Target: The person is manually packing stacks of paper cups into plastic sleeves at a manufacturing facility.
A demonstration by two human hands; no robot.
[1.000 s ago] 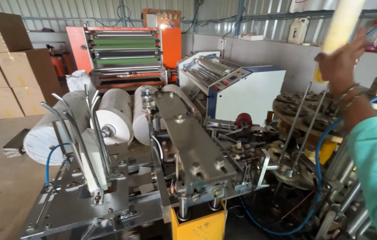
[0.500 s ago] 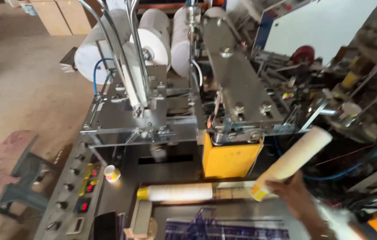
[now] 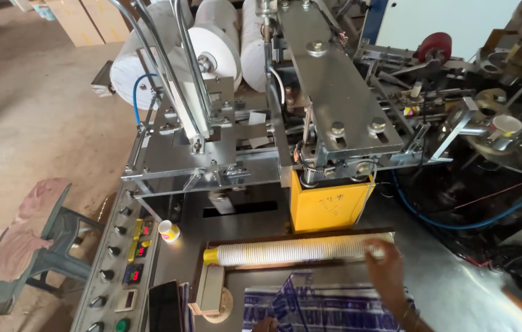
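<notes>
A long stack of white paper cups with a yellow rim end (image 3: 298,251) lies on its side on the steel machine table, just in front of a yellow box (image 3: 330,206). My right hand (image 3: 387,270) rests on the stack's right end, fingers curled over it. At the bottom edge a small brown tip (image 3: 265,324) may be my left hand; too little shows to tell. A blue-and-white printed plastic sheet (image 3: 322,307) lies below the stack.
A single small paper cup (image 3: 169,230) stands by the control panel (image 3: 129,264) with knobs and red displays. A dark phone (image 3: 166,304) lies nearby. White paper rolls (image 3: 212,43) feed the machine behind. A cloth-draped chair (image 3: 27,246) stands left. Blue hose (image 3: 458,218) runs right.
My view has tilted down from the far machines to the table. My right hand brought a raised stack of cups down and laid it in line with the lying stack.
</notes>
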